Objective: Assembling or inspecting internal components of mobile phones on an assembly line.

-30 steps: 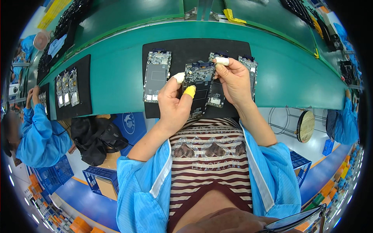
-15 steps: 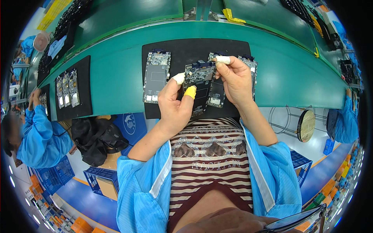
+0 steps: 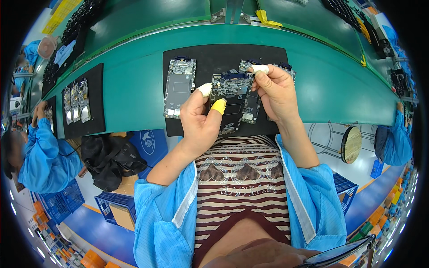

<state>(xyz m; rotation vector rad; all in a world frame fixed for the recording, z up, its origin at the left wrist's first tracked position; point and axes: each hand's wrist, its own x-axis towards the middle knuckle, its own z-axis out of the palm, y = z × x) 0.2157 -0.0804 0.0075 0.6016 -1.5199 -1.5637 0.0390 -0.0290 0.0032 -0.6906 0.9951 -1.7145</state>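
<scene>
A held circuit board (image 3: 229, 100), dark with dense parts and a dark blue connector along its far end, is raised over the black mat (image 3: 214, 52). My left hand (image 3: 201, 120), with white and yellow finger covers, grips its left edge. At the board's far right corner, my right hand (image 3: 275, 89) closes thumb and a white-covered finger in a pinch; the exact contact is partly hidden. Another circuit board (image 3: 180, 87) lies on the mat to the left. Behind my right hand, a board (image 3: 251, 109) and a further board (image 3: 286, 69) are partly covered.
A green workbench (image 3: 134, 85) runs across, backed by a raised green-edged strip (image 3: 152, 22). On the left, several boards sit on a second black mat (image 3: 96, 102). Co-workers in blue are at both sides. A black bag (image 3: 107, 156) and blue crates (image 3: 117, 207) stand below.
The held board has turned, so more of its face shows. My right hand has shifted slightly right along with the board's corner. My left hand keeps its grip almost in place.
</scene>
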